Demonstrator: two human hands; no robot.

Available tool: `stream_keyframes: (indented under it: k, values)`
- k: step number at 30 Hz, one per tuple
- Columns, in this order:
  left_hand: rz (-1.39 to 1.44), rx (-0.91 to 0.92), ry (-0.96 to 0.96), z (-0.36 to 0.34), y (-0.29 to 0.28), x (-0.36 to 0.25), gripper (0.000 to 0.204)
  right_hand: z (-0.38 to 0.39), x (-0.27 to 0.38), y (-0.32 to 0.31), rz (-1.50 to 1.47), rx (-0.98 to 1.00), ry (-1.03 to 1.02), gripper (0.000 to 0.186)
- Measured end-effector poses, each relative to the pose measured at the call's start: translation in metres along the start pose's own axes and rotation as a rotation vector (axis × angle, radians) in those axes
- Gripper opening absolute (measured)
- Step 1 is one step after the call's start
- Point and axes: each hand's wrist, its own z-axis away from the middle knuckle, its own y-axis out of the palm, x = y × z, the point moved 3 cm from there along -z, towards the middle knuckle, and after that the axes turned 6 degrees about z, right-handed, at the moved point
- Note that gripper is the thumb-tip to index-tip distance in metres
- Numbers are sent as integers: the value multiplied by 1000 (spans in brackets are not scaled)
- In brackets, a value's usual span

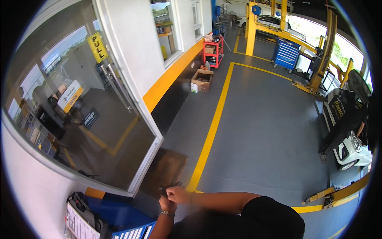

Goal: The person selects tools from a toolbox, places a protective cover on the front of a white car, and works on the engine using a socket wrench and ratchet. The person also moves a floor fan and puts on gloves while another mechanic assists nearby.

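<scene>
Low in the picture, my two hands are close together in front of my body. My left hand (167, 204), with a watch on its wrist, is partly covered, and its fingers do not show clearly. Across it reaches my right hand (179, 194), its fingers closed at a small dark item (172, 185). That item looks soft and black, but its kind cannot be made out. Just beyond the hands, a brown doormat (169, 165) lies on the grey floor.
A glass door (99, 119) stands at left. A blue cabinet (113, 209) and a clipboard (81, 221) are lower left. Ahead are a cardboard box (202, 81), red cart (215, 53), blue tool chest (286, 53) and yellow lift (250, 34). A person (341, 119) leans by a white car (352, 153) at right.
</scene>
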Motion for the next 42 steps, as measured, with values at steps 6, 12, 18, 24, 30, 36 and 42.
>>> stream_keyframes:
  k: [6,12,18,24,30,36,42]
  values:
    - [-140,89,-411,-182,187,87,65,12,-114,-151,-359,-169,191,10]
    - [-371,368,-512,-338,316,179,64,31,-186,-332,69,-398,285,19]
    - [-216,620,-658,-516,505,293,62,37,-221,-550,97,-542,346,16]
    - [-242,318,-874,-568,717,408,61,62,-302,-724,116,-877,350,18]
    - [118,388,-1005,-736,856,580,66,114,-428,-926,224,-1053,477,16]
    - [347,652,-959,-856,1016,626,73,84,-549,-1136,428,-1028,363,16]
    - [-202,200,85,-1088,1025,574,78,-26,-561,-1293,123,-801,440,23]
